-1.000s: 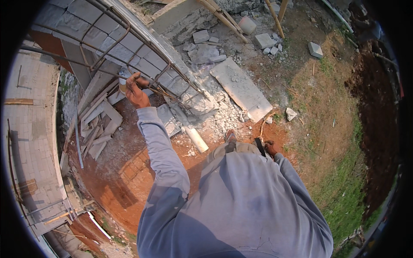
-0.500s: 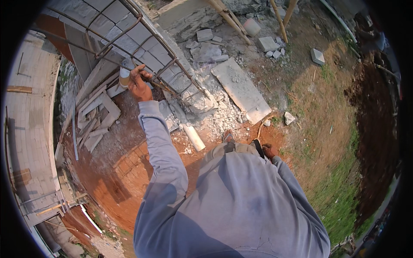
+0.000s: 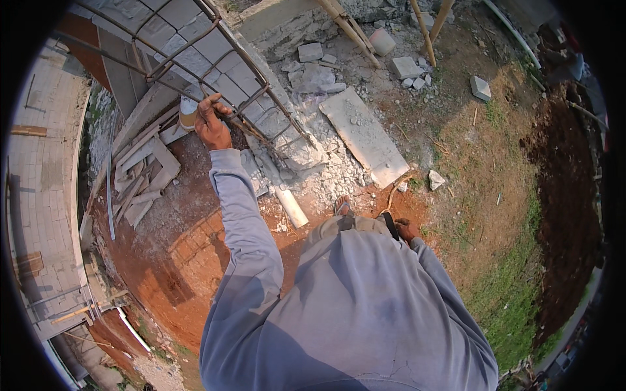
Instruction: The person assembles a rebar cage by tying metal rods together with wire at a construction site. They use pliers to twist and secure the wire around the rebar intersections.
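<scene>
My left hand [image 3: 213, 124] is raised, its fingers curled round a bar of the rust-brown rebar cage [image 3: 246, 104]. The cage slants along a grey block wall and its lower end stands at a broken concrete base [image 3: 303, 153]. Down by my right hip, my right hand [image 3: 407, 229] is closed beside a black item [image 3: 390, 225] at my waist. What its fingers hold, if anything, is hidden. A pale round container [image 3: 188, 112] shows just behind my left hand.
Rubble surrounds the base, with a flat slab [image 3: 365, 137] and a pale cylinder [image 3: 291, 207] near my feet. Wood offcuts [image 3: 147, 173] are piled at left. Bamboo poles [image 3: 349, 32] stand at the back; loose blocks [image 3: 405, 67] and grass lie to the right.
The view has shifted very slightly. My left hand stays at the rebar cage and my right hand stays by my hip.
</scene>
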The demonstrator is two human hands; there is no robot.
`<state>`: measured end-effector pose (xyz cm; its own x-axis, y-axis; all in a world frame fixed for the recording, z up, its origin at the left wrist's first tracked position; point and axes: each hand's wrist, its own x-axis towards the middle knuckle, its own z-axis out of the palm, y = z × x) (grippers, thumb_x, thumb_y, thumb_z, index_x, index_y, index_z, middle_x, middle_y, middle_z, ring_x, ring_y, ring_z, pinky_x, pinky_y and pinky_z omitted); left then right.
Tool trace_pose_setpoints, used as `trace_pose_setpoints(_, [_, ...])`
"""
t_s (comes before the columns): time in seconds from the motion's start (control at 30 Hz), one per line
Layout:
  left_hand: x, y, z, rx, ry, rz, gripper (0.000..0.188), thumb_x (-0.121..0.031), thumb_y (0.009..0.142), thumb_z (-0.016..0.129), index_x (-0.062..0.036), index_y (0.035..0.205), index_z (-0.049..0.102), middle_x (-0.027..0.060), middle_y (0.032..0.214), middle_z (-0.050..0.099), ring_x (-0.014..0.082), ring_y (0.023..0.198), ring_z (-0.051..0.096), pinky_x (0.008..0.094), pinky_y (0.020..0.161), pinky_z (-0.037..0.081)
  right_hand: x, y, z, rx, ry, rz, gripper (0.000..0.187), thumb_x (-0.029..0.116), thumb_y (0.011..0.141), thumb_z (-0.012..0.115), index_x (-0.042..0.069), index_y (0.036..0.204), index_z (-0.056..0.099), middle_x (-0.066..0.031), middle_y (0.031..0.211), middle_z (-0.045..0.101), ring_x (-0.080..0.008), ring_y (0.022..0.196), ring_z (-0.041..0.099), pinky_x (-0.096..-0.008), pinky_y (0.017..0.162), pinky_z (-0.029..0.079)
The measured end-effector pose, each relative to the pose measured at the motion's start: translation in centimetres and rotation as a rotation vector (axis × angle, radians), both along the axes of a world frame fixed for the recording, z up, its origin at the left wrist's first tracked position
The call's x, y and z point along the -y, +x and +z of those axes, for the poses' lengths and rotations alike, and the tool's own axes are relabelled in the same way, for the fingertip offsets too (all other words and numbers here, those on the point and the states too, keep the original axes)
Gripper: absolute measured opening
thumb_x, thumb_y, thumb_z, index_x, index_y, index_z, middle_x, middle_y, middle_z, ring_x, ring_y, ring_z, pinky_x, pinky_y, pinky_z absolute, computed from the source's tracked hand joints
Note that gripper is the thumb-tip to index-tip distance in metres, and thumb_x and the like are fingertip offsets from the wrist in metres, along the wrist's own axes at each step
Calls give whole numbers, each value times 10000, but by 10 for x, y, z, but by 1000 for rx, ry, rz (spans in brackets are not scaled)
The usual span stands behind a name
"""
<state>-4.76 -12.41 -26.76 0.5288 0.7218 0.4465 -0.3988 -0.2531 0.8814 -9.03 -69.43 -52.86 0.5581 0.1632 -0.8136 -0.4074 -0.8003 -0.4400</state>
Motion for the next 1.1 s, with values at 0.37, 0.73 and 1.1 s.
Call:
trace_pose_setpoints(0.37, [1,3,-1,-19,-43,51,475,-408,1005,477,44,979,622,56,691,547,158,646,541,308,634,492,21,-10,-68,105,147,-286,473,282,829,599,-13,1198,626,-167,1167,657,-254,1061,625,-324,925,467])
trace_pose_setpoints(0.73, [1,3,-3,-18,-15,88,501,-432,993,491,54,1009,611,63,739,541,159,654,524,318,637,493,32,-15,-84,-18,177,-43,589,356,763,637,-13,1221,612,-180,1238,622,-290,1165,569,-346,1019,406])
trace_pose_setpoints(1.1, [6,9,-4,-44,24,196,545,-470,1007,430,46,1138,550,63,722,543,174,671,550,312,680,502,51,-1,-93,1,94,75,565,395,774,635,73,1237,630,-158,1220,641,-289,1107,618,-350,972,456])
